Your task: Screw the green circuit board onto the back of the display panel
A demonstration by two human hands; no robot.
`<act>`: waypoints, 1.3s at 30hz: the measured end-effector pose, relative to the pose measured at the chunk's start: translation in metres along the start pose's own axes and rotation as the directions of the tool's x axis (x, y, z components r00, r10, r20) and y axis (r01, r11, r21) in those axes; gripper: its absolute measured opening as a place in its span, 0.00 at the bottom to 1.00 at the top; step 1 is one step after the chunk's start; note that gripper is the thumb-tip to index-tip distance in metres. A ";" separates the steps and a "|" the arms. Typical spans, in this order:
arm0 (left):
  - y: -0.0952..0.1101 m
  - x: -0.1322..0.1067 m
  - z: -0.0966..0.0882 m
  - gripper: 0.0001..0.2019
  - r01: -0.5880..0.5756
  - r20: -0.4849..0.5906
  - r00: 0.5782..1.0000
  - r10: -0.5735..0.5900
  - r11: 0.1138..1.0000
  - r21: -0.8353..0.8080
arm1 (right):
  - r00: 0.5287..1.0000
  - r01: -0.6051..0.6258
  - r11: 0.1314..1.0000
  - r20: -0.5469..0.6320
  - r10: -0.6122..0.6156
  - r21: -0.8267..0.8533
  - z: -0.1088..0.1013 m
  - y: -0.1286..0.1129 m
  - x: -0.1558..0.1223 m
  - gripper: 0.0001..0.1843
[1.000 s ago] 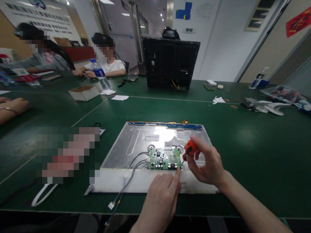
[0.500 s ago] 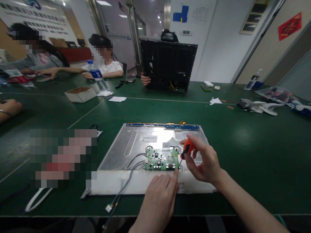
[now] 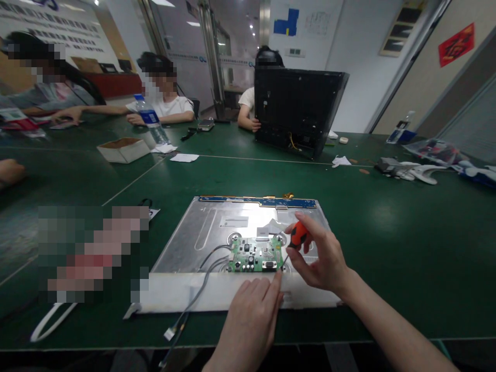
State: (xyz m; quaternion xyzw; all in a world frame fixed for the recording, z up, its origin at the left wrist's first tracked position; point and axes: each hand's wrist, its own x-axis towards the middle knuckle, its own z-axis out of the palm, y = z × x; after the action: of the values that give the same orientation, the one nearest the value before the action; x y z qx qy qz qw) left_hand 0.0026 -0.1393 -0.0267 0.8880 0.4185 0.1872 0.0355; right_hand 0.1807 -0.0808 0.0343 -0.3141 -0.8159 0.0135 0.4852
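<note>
A green circuit board [image 3: 253, 254] lies on the silver metal back of a display panel [image 3: 178, 253], which rests flat on the table. My right hand [image 3: 318, 250] grips a screwdriver [image 3: 298, 235] by its orange and black handle. The shaft slants down to the board's lower right corner. My left hand [image 3: 253, 310] lies on the white strip along the panel's near edge, index finger stretched to that same corner beside the screwdriver tip. Whether a screw sits under the tip is too small to tell. Grey cables [image 3: 205, 284] run from the board's left side over the near edge.
Across the green table [image 3: 372, 232] a person holds up a black monitor housing [image 3: 298, 111]. Two more people sit at the far left. A cardboard box [image 3: 124, 151], a water bottle [image 3: 152, 120], a blurred-out item with a white strap [image 3: 54, 323] and plastic bags [image 3: 442, 154] are around.
Across the table, the black housing has moved right and turned, showing more of the person behind it. My hands and the screwdriver keep nearly the same place at the board's corner.
</note>
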 end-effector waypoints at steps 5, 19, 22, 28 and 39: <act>0.000 0.000 0.001 0.18 -0.011 -0.001 1.000 0.011 1.000 0.017 | 0.999 0.008 1.000 -0.044 -0.008 -0.021 0.001 0.000 -0.001 0.35; -0.001 0.000 0.002 0.19 -0.008 -0.013 1.000 0.009 1.000 0.005 | 0.998 0.049 0.999 -0.042 -0.050 -0.016 0.000 -0.002 0.000 0.35; -0.001 0.000 0.002 0.19 -0.011 -0.020 1.000 0.011 1.000 0.006 | 0.992 0.067 0.994 -0.097 -0.075 -0.087 0.001 -0.002 -0.001 0.33; -0.001 0.002 0.001 0.18 -0.010 -0.018 1.000 0.010 1.000 0.008 | 0.992 0.075 0.989 -0.095 -0.088 -0.127 0.001 0.000 -0.001 0.31; 0.000 0.000 0.002 0.19 -0.008 0.004 1.000 0.008 1.000 0.004 | 0.997 0.063 0.998 -0.035 -0.064 -0.005 -0.001 -0.002 -0.001 0.33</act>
State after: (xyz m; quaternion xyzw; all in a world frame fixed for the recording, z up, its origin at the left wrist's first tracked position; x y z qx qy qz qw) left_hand 0.0033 -0.1390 -0.0290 0.8900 0.4153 0.1849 0.0339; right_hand 0.1802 -0.0831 0.0347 -0.2892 -0.8168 -0.0093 0.4992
